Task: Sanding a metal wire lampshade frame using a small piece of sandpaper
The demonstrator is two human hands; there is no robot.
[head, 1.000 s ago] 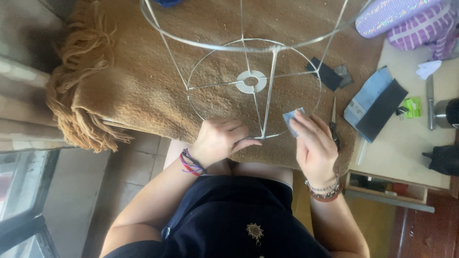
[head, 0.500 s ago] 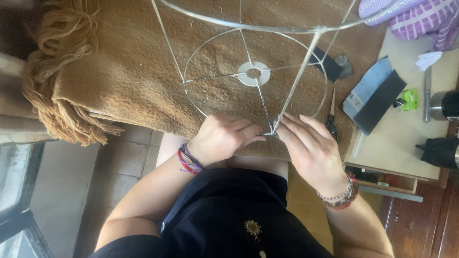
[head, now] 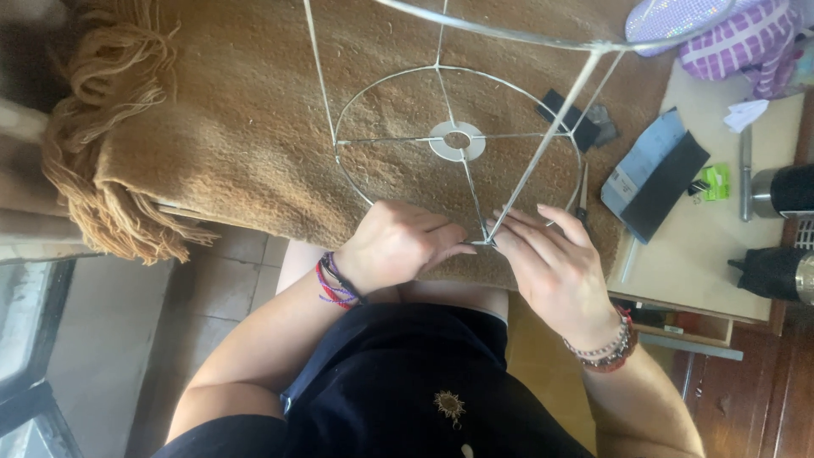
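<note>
The fingertips of both hands meet at one spot on the near edge of a wire lampshade frame (head: 458, 144), where a slanting rod joins the smaller ring. The left hand (head: 394, 246) is curled, its fingers bent and closed around that ring from the left; the index finger points along the wire to the joint. The right hand (head: 555, 267) comes in from the other side with its fingers long, close together and nearly straight, their tips pressed at the same joint. Whether a small thing sits under those tips cannot be told.

Each wrist wears bracelets: red and purple cords on the left, beads on the right.

The frame lies tilted on a brown woolly blanket (head: 229, 144) with a thick fringe at its left end. The small ring carries thin spokes that run in to a flat white washer at the centre. Long rods rise from the ring to a larger ring at the top of the view.

Just right of the frame, on the blanket, lie dark patches (head: 570, 114) and a pair of small pliers (head: 583, 191). Farther right is a pale table (head: 704, 254) with a blue-grey and black folder (head: 657, 174), a small green thing (head: 716, 181) and dark metal cups (head: 784, 191). A purple checked cloth (head: 729, 42) is bunched at the top right.
</note>
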